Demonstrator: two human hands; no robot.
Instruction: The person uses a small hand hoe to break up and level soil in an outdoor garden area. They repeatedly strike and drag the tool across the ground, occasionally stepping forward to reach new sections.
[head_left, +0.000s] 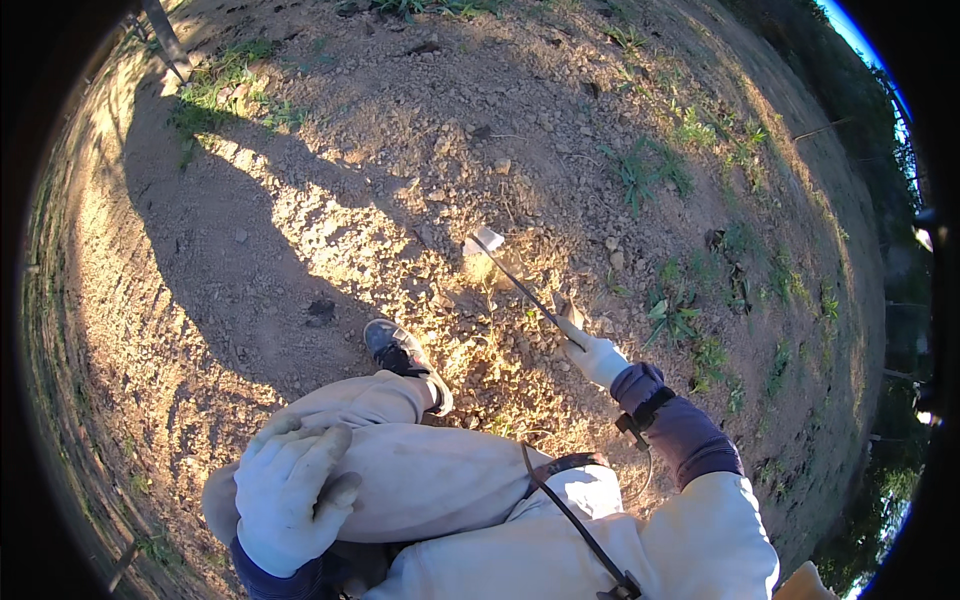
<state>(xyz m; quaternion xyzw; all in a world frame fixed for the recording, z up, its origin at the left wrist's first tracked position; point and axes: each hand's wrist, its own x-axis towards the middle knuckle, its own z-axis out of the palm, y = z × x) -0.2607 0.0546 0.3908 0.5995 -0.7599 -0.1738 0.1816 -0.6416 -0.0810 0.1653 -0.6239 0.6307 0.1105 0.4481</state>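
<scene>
My right hand (592, 358), in a pale work glove, grips the handle of what looks like a hand hoe. The tool's thin dark shaft (525, 291) slants up and to the left from my fist. At its far end a flat, bright blade (488, 239) meets the dry soil, with a blurred yellowish patch just below it. My left hand (289, 480), gloved in white, rests on my bent knee and holds no tool. Its fingers lie slightly apart over the trouser cloth.
Stony brown soil (480, 172) surrounds me, with green weeds (673, 313) to the right. My shoe (405, 360) is planted left of the blade. A post (166, 37) stands at the upper left. A dark strap (570, 517) hangs across my clothing.
</scene>
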